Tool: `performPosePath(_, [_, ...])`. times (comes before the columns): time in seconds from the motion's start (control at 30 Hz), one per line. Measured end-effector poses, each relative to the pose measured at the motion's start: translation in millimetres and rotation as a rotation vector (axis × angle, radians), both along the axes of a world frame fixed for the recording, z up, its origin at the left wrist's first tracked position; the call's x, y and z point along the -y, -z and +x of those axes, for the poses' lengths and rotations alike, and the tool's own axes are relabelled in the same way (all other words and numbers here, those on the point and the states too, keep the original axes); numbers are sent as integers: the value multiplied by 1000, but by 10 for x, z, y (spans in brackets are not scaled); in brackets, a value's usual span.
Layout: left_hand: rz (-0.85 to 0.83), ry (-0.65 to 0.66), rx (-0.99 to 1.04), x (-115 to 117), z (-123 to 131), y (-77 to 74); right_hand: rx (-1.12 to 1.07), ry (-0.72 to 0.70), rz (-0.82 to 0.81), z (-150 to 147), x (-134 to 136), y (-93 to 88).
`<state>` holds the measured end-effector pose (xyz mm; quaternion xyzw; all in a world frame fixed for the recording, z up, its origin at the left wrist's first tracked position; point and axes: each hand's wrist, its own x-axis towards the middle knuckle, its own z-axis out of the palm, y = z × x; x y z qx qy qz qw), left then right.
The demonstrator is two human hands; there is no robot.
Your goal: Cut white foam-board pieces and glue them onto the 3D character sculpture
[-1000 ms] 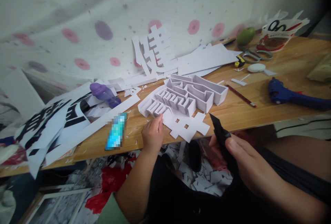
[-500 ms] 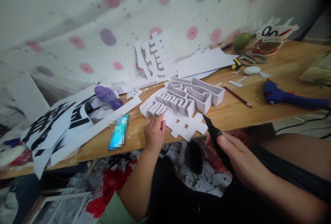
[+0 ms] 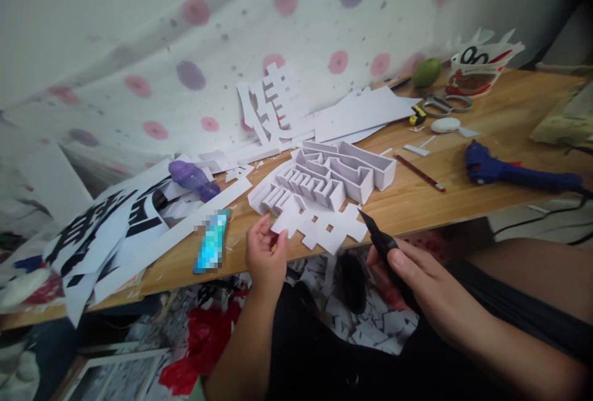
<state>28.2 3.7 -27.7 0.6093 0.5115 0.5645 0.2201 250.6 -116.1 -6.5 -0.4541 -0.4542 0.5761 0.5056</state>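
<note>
My right hand point(image 3: 417, 274) is wrapped round a black utility knife point(image 3: 382, 237), its blade pointing up and left towards the white cut-out sheet point(image 3: 319, 234). This flat sheet has small square holes and lies at the table's front edge. My left hand point(image 3: 266, 256) is at the sheet's left corner, fingers loosely curled and thumb apart from them; whether it touches the sheet I cannot tell. Just behind the sheet stands a white raised character form point(image 3: 343, 172) with thin upright walls, joined or set against it.
On the wooden table point(image 3: 445, 203) lie a blue glue gun point(image 3: 514, 169), a pencil point(image 3: 419, 171), scissors point(image 3: 447, 104) and a tape measure point(image 3: 417, 115). A purple bottle point(image 3: 193, 180) and a blurred blue-green object point(image 3: 213, 240) are left. A cut-out character point(image 3: 271, 107) leans behind; scraps point(image 3: 343, 320) cover the floor.
My left hand has shifted left and down from the form's front to the sheet's left corner, its thumb opening away from the fingers. The knife stays in my right hand, hardly moved.
</note>
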Motion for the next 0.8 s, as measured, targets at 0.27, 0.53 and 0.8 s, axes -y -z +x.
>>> performPosePath(0.27, [-242, 164, 247, 95, -31, -229, 11, -11, -40, -36, -7, 43])
performPosePath(0.53, [-464, 303, 390, 410, 115, -385, -78, -25, -142, -145, -56, 7])
performPosePath(0.8, [-583, 397, 369, 674, 169, -379, -87, 97, -151, -352, -183, -76])
